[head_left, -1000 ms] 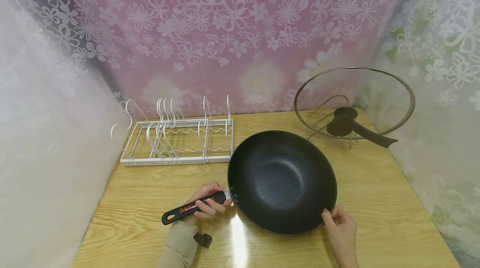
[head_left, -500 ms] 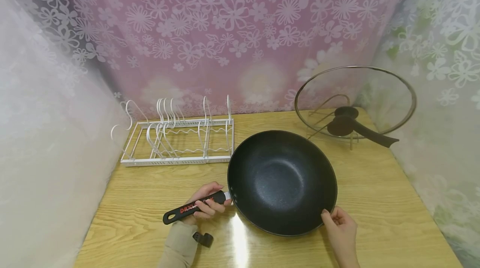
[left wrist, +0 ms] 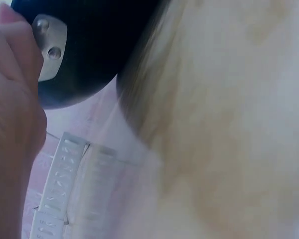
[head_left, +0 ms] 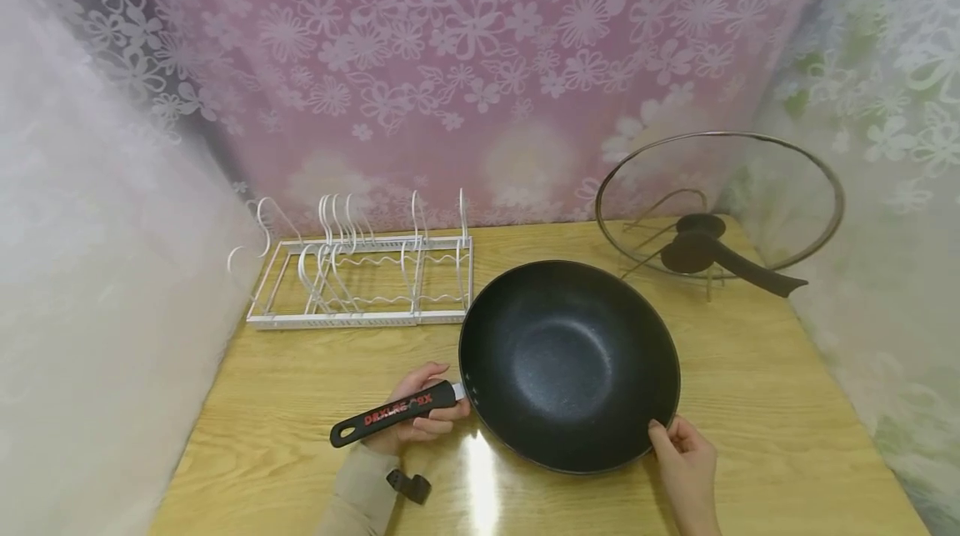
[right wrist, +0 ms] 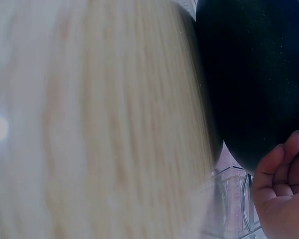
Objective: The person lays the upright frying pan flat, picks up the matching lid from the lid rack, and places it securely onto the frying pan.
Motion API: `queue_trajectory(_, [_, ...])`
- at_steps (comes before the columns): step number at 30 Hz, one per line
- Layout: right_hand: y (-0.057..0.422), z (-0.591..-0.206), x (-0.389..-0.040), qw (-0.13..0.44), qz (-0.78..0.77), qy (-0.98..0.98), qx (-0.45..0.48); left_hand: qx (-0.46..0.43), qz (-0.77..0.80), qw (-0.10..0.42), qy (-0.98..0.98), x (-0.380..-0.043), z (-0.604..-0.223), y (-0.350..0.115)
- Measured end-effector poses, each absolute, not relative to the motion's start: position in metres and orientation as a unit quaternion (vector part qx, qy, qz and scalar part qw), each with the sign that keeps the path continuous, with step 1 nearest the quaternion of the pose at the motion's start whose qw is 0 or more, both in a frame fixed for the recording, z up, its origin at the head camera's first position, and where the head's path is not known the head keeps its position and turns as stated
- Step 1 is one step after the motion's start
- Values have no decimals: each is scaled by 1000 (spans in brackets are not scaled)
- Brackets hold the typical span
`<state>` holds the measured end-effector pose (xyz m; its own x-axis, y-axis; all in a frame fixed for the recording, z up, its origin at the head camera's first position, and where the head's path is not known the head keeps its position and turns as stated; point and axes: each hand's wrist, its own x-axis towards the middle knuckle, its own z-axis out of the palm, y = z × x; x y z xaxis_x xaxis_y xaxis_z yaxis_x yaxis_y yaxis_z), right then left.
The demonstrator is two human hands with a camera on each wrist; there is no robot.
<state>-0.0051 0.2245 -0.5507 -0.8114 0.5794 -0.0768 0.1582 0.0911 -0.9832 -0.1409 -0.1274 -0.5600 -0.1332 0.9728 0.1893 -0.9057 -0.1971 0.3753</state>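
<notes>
Wok (head_left: pixel 570 353) | left hand (head_left: pixel 415 431): fingers curled, holding handle (head_left: pixel 390 414) from beneath | right hand (head_left: pixel 688 461): fingers pinching rim (head_left: pixel 566 472) (thumb on top)

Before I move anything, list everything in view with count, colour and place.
pan: 1, black, held over the table, handle toward the left
rack: 1, white, back left of the table
glass lid: 1, clear with dark handle, back right
wire stand: 1, brownish, at the lid
table: 1, light wood, underneath
back cloth: 1, pink with white flowers, behind
side cloths: 2, pale with white flowers, left and right
strap-like piece: 1, black, beside the left cuff
sleeve: 1, beige, left arm
hands: 2, left at the pan's handle, right at its rim
</notes>
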Motion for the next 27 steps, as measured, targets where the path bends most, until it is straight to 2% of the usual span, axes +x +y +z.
queue_trajectory(5, [223, -550, -4, 149, 631, -714, -264, 151, 783, 596, 88, -125, -570, -123])
queue_trajectory(9, [224, -547, -2, 126, 639, -715, -252, 88, 829, 547, 80, -107, -577, -117])
queue_trajectory(16, [231, -540, 4, 75, 590, -766, -242, 89, 893, 421, 132, -86, -582, -106])
queue_trajectory(20, [236, -537, 4, 56, 582, -774, -244, 42, 908, 362, 207, -79, -577, -106])
queue_trajectory(27, [241, -523, 6, 56, 557, -797, -227, -51, 865, 364, 341, -66, -563, -105])
